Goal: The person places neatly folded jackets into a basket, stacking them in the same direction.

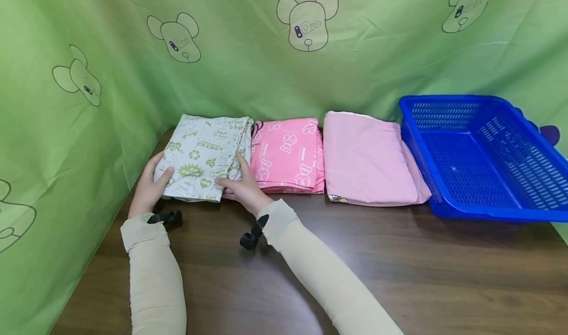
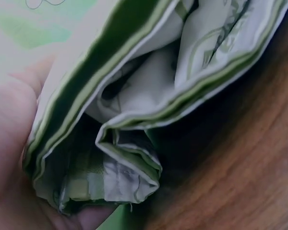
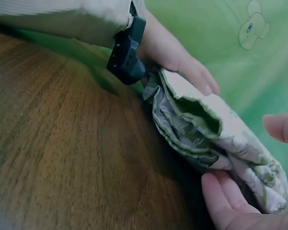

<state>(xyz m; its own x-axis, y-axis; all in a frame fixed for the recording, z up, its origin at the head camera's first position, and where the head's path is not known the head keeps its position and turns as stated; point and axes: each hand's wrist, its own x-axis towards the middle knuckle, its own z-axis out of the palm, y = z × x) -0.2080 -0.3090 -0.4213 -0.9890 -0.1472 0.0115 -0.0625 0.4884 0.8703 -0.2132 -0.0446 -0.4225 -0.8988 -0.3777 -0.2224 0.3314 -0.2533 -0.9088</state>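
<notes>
Both hands are at a folded white cloth (image 1: 195, 152) with green lettering and drawings, at the left of the table. My left hand (image 1: 149, 184) grips its left side, thumb on top. In the left wrist view, its stacked layers with green inner faces (image 2: 149, 122) bulge apart beside that hand's palm. My right hand (image 1: 244, 184) holds the cloth's right front corner between thumb and fingers. Seen from the right wrist, fingertips (image 3: 221, 191) reach under the lower edge of the cloth (image 3: 240, 148). A folded bright pink cloth (image 1: 286, 152) with white bear prints lies just right of it.
A folded pale pink cloth (image 1: 370, 160) lies right of the bright pink one. Beside it stands a blue plastic basket (image 1: 419, 162) at the right. The brown wooden table (image 1: 248, 295) backs onto a green curtain (image 1: 248, 63) with bear drawings, which also runs along the left.
</notes>
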